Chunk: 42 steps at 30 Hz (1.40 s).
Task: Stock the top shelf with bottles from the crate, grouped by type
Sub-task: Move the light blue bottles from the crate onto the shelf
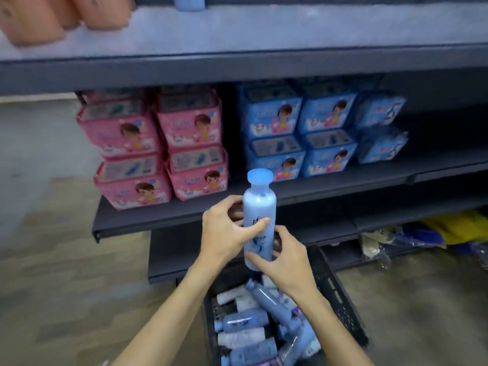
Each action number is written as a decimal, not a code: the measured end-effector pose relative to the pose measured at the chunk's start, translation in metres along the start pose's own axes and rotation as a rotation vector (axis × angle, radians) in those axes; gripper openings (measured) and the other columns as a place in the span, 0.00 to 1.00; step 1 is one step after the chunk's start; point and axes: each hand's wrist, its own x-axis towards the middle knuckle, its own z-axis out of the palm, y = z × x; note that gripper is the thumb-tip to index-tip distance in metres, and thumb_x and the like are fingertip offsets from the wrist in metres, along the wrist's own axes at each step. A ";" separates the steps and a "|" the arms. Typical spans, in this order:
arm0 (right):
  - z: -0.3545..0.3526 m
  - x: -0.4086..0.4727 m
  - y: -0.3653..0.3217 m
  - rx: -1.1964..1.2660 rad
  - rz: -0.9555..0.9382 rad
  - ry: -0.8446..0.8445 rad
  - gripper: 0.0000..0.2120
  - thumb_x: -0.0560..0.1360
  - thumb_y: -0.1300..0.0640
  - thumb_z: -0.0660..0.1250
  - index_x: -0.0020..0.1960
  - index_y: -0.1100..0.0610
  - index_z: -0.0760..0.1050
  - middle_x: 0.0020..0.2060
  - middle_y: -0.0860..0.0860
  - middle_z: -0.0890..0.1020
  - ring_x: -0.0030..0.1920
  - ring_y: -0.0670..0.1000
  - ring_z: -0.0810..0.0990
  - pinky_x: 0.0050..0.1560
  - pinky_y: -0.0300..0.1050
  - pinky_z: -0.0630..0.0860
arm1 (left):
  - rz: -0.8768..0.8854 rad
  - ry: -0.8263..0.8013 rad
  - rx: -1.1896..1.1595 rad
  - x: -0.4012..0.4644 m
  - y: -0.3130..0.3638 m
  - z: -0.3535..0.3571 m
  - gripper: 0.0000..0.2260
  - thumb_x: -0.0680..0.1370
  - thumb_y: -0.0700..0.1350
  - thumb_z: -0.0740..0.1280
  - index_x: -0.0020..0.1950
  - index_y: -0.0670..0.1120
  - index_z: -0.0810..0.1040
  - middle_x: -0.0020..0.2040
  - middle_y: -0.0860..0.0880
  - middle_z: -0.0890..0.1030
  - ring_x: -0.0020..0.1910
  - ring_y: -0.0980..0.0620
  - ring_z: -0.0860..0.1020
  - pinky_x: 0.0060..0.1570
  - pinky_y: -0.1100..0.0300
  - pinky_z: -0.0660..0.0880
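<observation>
holding: i have one blue bottle [259,217] upright in both hands, above the crate [340,299] and in front of the lower shelves
left hand [224,231]: grip clenched round the bottle's middle, thumb across the label, fingers behind
right hand [282,262]: grip closed on the bottle's lower part, thumb [257,261] at the front near the base
bottle: pale blue body, blue cap [259,177] on top, dark print on the label, too blurred for me to read
crate: dark, slotted walls, on the floor below my arms, with a loose heap [253,323] of blue and white bottles lying on their sides
top shelf [290,30]: pale surface, mostly bare; peach bottles [52,14] at the left end, blurred; the base of one blue bottle [188,2] at the picture's top edge
middle shelf [317,188]: pink packs [158,146] stacked at left, blue packs [311,133] stacked at right, a gap between the two groups
bottom shelf: blue and yellow bagged goods [433,233] at right, unclear
</observation>
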 end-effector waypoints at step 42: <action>-0.063 0.161 -0.347 -0.087 -0.476 0.041 0.23 0.61 0.47 0.76 0.51 0.55 0.75 0.45 0.48 0.83 0.48 0.50 0.82 0.46 0.51 0.82 | 0.292 0.578 0.377 0.161 0.246 -0.138 0.18 0.70 0.55 0.74 0.52 0.46 0.76 0.49 0.50 0.83 0.48 0.48 0.81 0.46 0.54 0.77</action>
